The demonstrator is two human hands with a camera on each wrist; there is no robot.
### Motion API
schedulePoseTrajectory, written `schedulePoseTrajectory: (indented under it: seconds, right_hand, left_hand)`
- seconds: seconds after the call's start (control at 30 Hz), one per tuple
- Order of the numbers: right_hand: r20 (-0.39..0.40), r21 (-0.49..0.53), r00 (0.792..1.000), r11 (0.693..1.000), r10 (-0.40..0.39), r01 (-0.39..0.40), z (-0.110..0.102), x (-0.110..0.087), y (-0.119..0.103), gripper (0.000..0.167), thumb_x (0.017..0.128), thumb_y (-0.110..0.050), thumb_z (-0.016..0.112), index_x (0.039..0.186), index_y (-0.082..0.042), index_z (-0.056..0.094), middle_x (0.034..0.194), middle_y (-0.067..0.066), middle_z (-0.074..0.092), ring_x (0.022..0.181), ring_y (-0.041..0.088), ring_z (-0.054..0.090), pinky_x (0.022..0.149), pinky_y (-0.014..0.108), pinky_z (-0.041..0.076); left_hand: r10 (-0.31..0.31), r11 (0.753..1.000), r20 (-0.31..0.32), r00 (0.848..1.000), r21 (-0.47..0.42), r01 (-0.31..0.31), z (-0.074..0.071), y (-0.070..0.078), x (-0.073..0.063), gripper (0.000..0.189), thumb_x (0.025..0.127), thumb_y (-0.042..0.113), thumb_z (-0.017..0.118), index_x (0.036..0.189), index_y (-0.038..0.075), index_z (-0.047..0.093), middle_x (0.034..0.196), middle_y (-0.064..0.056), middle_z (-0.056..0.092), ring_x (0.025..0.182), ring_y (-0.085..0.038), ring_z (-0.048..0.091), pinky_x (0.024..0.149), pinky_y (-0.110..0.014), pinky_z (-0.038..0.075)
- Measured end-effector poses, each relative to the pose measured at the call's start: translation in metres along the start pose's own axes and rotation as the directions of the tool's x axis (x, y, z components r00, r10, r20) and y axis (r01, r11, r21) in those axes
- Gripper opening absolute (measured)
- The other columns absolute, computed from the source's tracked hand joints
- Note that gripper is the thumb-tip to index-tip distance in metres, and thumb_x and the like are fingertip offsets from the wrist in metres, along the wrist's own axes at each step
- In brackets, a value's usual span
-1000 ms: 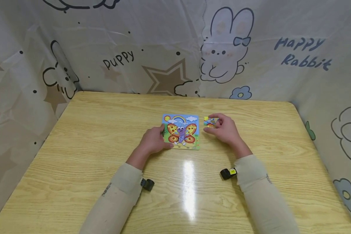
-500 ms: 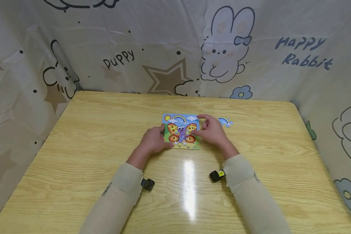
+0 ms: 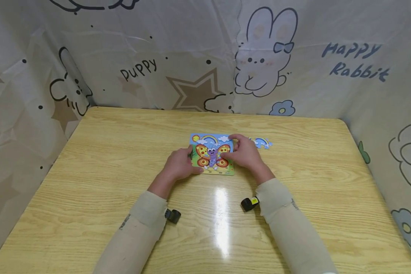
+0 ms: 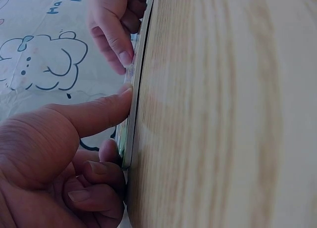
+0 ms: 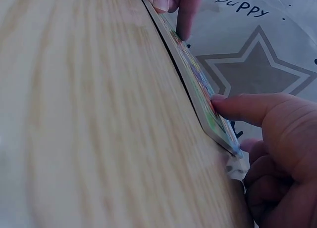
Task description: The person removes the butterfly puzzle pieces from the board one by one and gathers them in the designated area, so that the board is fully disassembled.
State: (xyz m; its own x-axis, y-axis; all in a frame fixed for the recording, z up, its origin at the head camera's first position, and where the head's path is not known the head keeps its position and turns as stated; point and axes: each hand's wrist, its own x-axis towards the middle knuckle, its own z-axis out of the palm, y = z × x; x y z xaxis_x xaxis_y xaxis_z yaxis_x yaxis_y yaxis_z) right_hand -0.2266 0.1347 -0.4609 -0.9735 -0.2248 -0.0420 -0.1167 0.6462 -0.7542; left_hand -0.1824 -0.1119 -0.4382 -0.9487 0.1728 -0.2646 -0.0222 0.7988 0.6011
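A square butterfly jigsaw puzzle point(image 3: 212, 156) in a tray lies flat on the table. My left hand point(image 3: 179, 163) grips its left side, thumb at the near edge and fingers along the left edge. From the other side, my right hand point(image 3: 247, 152) holds the right part, thumb on the picture's right wing and index finger at the far right corner. In the right wrist view the right thumb point(image 5: 242, 108) presses on the puzzle face, with the other fingers folded below. The left wrist view shows the left thumb point(image 4: 101, 114) against the tray's edge.
Loose rainbow puzzle pieces point(image 3: 262, 143) lie on the table behind my right hand, partly hidden by it. The wooden table point(image 3: 123, 152) meets a printed cloth point(image 3: 191, 57) at the back and sides. Dark wrist cameras sit at both cuffs.
My right hand has moved left from loose pieces beside the puzzle onto its right side, then slightly further left. The rainbow pieces have come into view behind it. My left hand keeps its place.
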Motion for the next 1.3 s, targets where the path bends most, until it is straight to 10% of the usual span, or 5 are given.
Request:
schedulePoseTrajectory:
  seconds: [1.3]
  right_hand:
    - [0.050, 0.019, 0.994, 0.995, 0.099, -0.100, -0.0035, 0.0025, -0.0053, 0.070, 0.078, -0.027, 0.089, 0.135, -0.014, 0.052, 0.080, 0.008, 0.054, 0.068, 0.023, 0.048, 0.063, 0.037, 0.039]
  left_hand:
    - [0.012, 1.000, -0.004, 1.000, -0.009, -0.012, 0.0013, -0.0015, 0.0003, 0.101, 0.078, 0.035, 0.088, 0.153, -0.003, 0.032, 0.083, -0.010, 0.056, 0.087, -0.027, 0.053, 0.085, -0.040, 0.044]
